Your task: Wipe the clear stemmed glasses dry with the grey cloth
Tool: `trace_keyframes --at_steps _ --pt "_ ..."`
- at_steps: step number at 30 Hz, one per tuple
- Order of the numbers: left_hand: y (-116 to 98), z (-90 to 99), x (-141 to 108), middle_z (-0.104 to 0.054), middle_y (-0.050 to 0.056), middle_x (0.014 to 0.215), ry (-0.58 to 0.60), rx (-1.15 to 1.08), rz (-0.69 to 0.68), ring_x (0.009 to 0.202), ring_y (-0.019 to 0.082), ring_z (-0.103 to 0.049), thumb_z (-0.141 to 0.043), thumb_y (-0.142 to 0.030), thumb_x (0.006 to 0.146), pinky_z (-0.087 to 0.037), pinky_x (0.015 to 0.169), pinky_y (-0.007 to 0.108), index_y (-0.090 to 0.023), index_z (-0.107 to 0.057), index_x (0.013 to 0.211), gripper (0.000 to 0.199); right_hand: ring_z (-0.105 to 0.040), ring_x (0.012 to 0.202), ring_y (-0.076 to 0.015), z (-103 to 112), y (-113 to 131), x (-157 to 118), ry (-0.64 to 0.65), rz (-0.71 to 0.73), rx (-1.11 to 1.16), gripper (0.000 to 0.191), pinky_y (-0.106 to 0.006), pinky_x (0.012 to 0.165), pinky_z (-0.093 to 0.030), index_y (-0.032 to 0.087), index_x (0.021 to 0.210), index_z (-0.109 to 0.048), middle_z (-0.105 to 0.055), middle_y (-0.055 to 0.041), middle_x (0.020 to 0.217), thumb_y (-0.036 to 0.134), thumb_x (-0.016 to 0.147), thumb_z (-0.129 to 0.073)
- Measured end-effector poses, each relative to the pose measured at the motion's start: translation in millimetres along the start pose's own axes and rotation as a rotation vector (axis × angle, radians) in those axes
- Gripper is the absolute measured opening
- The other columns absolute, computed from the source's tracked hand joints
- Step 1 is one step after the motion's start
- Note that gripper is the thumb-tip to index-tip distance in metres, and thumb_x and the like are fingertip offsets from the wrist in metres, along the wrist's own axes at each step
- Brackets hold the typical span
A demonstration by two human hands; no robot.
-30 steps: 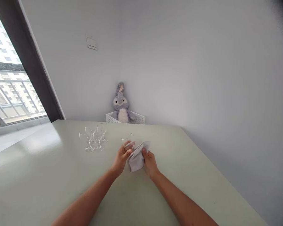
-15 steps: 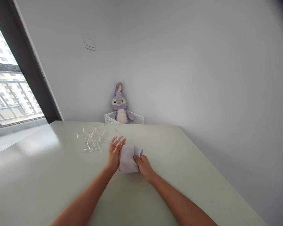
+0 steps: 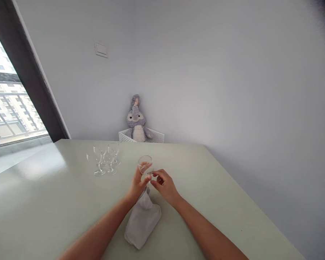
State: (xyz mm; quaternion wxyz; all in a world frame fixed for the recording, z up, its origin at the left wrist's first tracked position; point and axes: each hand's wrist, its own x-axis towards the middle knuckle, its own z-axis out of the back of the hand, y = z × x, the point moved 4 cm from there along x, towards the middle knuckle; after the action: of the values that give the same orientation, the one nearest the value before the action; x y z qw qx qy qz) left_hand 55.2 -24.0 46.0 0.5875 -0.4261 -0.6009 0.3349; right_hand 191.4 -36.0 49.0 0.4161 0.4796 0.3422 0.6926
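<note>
A clear stemmed glass (image 3: 145,161) is held upright in front of me, its bowl in my left hand (image 3: 138,183), with the fingers behind it and the thumb in front. At the stem, my right hand (image 3: 164,184) has its thumb and fingertips pinched together from the right. The glass's foot is mostly hidden by the fingers. A light grey cloth (image 3: 143,220) droops just below my left hand, its bunched upper end close under the palm. Whether the left hand still grips that end, I cannot tell.
Several clear stemmed glasses (image 3: 99,172) stand grouped on the pale table (image 3: 206,209), left of my hands. Behind the table's far edge, a plush toy (image 3: 137,122) sits in a white perforated basket (image 3: 158,137). A window with a railing (image 3: 13,112) is at the left.
The cloth has left my right hand and now hangs lower, toward me. The glass has come upright and to the right, and my right hand has moved up to its stem.
</note>
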Motion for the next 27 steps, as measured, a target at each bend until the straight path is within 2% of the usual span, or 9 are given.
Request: trace_keyframes --at_steps 2,5,7,10,14,19,23,27 --pt "-1.3 -13.1 -8.1 -0.051 0.011 0.117 0.099 0.075 -0.031 0.109 0.024 -0.045 -0.058 -0.045 0.069 -0.035 0.091 0.034 -0.02 -0.05 0.111 0.049 -0.048 0.063 -0.0115 -7.9 -0.3 -3.8 0.028 0.059 -0.071 0.027 -0.023 0.056 -0.038 0.02 0.096 -0.059 -0.056 -0.0042 0.088 0.033 0.073 -0.055" --pt "-3.2 -23.4 -15.4 -0.051 0.011 0.116 0.183 0.137 -0.063 0.107 0.025 -0.047 -0.057 -0.046 0.07 -0.034 0.092 0.036 -0.02 -0.049 0.114 0.052 -0.051 0.067 -0.0134 -15.9 -7.1 -7.1 0.011 0.068 -0.137 0.017 -0.024 0.061 -0.039 0.019 0.083 -0.061 -0.058 -0.003 0.079 0.031 0.076 -0.05" --pt "-2.3 -23.3 -16.2 -0.051 0.011 0.116 0.187 0.168 -0.049 0.107 0.024 -0.047 -0.059 -0.043 0.069 -0.033 0.092 0.036 -0.02 -0.047 0.115 0.053 -0.053 0.069 -0.0138 -16.9 -14.4 -5.9 0.004 0.049 -0.148 0.016 -0.024 0.063 -0.04 0.019 0.076 -0.061 -0.06 -0.0026 0.077 0.029 0.077 -0.048" --pt "2.7 -14.2 -13.0 -0.051 0.01 0.117 0.1 0.218 -0.027 0.11 0.023 -0.044 -0.06 -0.037 0.07 -0.032 0.094 0.037 -0.022 -0.048 0.113 0.047 -0.055 0.07 -0.0149 -7.0 -31.4 2.5 -0.057 -0.028 -0.178 0.016 -0.026 0.065 -0.041 0.019 0.078 -0.062 -0.062 -0.0032 0.079 0.03 0.074 -0.052" --pt "17.9 9.7 -6.4 -0.054 0.007 0.111 -0.134 0.243 0.029 0.107 0.021 -0.047 -0.055 -0.034 0.073 -0.034 0.089 0.038 -0.023 -0.05 0.105 0.034 -0.058 0.068 -0.0168 30.7 -66.7 20.2 -0.252 -0.225 -0.281 0.024 -0.028 0.066 -0.042 0.016 0.08 -0.063 -0.064 -0.005 0.076 0.035 0.069 -0.054" --pt "35.1 35.1 -1.7 -0.058 0.005 0.099 -0.375 0.317 0.103 0.098 0.02 -0.05 -0.055 -0.028 0.072 -0.035 0.085 0.038 -0.024 -0.051 0.098 0.027 -0.058 0.066 -0.0187 91.7 -105.5 39.2 -0.427 -0.348 -0.392 0.028 -0.029 0.066 -0.042 0.013 0.082 -0.063 -0.064 -0.0078 0.074 0.034 0.069 -0.048" --pt "39.8 38.7 -0.4 -0.059 0.005 0.096 -0.403 0.335 0.131 0.095 0.02 -0.051 -0.055 -0.024 0.07 -0.036 0.083 0.038 -0.024 -0.051 0.095 0.025 -0.057 0.073 -0.0207 132.8 -123.8 50.6 -0.529 -0.417 -0.489 0.025 -0.03 0.07 -0.039 0.014 0.078 -0.063 -0.064 -0.0097 0.077 0.03 0.067 -0.047" --pt "40.8 38.5 0.1 -0.058 0.005 0.095 -0.41 0.314 0.159 0.093 0.02 -0.051 -0.054 -0.023 0.069 -0.036 0.081 0.037 -0.023 -0.05 0.095 0.026 -0.056 0.072 -0.0216 157.6 -133.9 58.1 -0.574 -0.463 -0.525 0.023 -0.03 0.069 -0.038 0.014 0.075 -0.063 -0.063 -0.0107 0.075 0.028 0.066 -0.047"
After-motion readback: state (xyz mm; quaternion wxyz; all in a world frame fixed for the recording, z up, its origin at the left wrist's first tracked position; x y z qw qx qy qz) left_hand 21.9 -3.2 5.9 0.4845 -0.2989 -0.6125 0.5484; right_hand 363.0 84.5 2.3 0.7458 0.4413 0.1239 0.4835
